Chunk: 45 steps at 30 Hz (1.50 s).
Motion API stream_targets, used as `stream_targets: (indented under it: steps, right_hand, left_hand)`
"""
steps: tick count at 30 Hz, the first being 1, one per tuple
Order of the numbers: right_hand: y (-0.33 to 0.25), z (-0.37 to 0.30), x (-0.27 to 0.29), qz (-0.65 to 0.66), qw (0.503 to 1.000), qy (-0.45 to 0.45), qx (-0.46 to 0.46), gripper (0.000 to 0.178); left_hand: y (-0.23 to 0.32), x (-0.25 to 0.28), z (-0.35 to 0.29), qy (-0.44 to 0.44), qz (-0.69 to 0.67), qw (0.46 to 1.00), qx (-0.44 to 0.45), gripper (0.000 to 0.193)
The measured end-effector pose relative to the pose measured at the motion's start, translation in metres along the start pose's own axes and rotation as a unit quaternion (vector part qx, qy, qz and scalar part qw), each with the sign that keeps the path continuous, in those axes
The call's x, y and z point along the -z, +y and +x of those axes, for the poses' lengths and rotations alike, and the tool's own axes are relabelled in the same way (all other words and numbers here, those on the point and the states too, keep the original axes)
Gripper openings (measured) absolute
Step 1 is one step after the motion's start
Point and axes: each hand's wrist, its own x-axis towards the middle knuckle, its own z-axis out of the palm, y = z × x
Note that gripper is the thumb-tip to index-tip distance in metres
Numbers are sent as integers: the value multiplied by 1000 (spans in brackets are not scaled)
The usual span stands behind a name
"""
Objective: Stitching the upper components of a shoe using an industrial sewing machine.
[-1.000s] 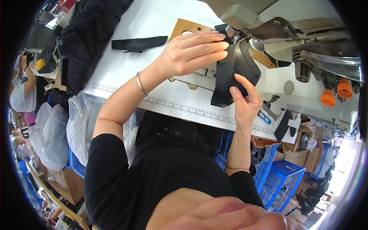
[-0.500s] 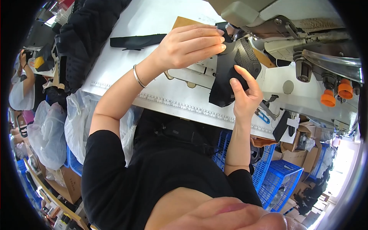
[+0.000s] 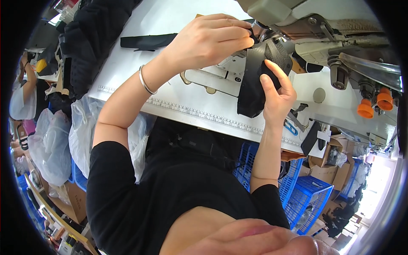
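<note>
Fingers of the bare left hand point(image 3: 208, 41), in the head view, lie together, tips at the upper end of a flat black piece with a textured panel point(image 3: 250, 95), beneath a pale-grey metal sewing machine point(image 3: 272, 12). The bare right hand point(image 3: 278, 102) spreads thumb and forefinger over it. I cannot tell whether either clamps it. A narrow black strip point(image 3: 146, 41) lies leftward on the white table point(image 3: 131, 63).

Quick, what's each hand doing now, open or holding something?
Left hand: at the far end of the black piece; grip can't be told.
Right hand: holding the black piece.
</note>
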Motion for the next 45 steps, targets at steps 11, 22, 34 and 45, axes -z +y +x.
stream_targets:
  steps: [11,22,34,45]
  right_hand:
    - [-12,3,11,-355,918,92,149,44]
    - [-12,10,-4,-422,869,63,251,55]
    - [-14,38,14,-368,898,4,240,52]
    - [-13,57,27,-333,928,-47,162,53]
  left_hand:
    - [14,0,8,-31,123,992,0,19]
    - [31,2,7,-2,155,988,7,24]
    - [37,-6,6,2,197,980,32,22]
    - [44,-15,-1,29,101,987,125,22]
